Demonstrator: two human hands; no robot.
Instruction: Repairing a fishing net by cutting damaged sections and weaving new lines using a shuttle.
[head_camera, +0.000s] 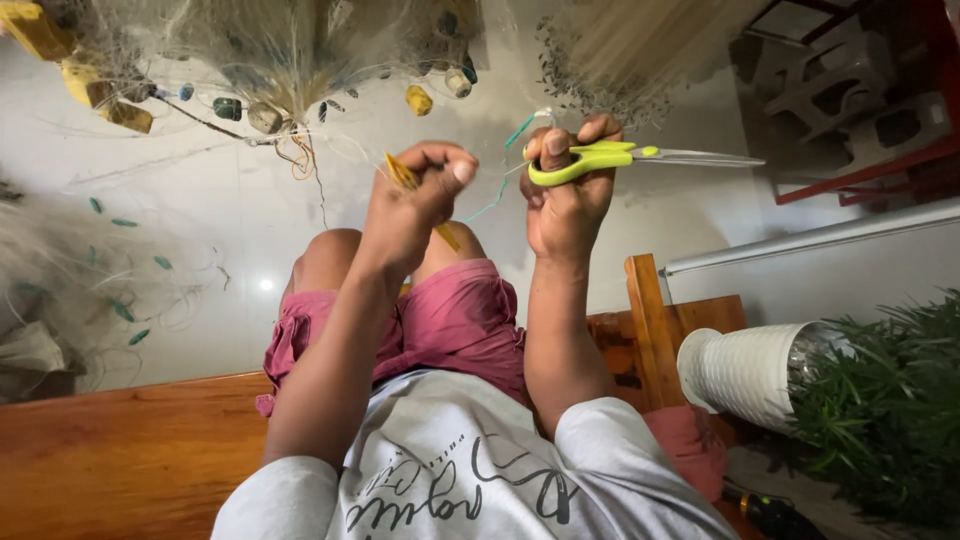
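My left hand (412, 200) is closed around a thin yellow netting needle (403, 173), whose tip pokes out above the thumb. My right hand (565, 195) grips scissors with lime-green handles (585, 160); their metal blades (700, 157) point to the right. A teal thread (497, 195) runs between the two hands and up past the right fingers. Both hands are raised in front of my knees, close below a pale fishing net (290, 50) that hangs at the top with yellow and dark floats (418, 100) along its edge.
I sit on a brown wooden bench (120, 450) in pink shorts and a grey shirt. A white ribbed pot (745, 370) with a green plant lies right. More net (90, 280) spreads over the white floor left. A red frame and grey plastic chairs (850, 90) stand top right.
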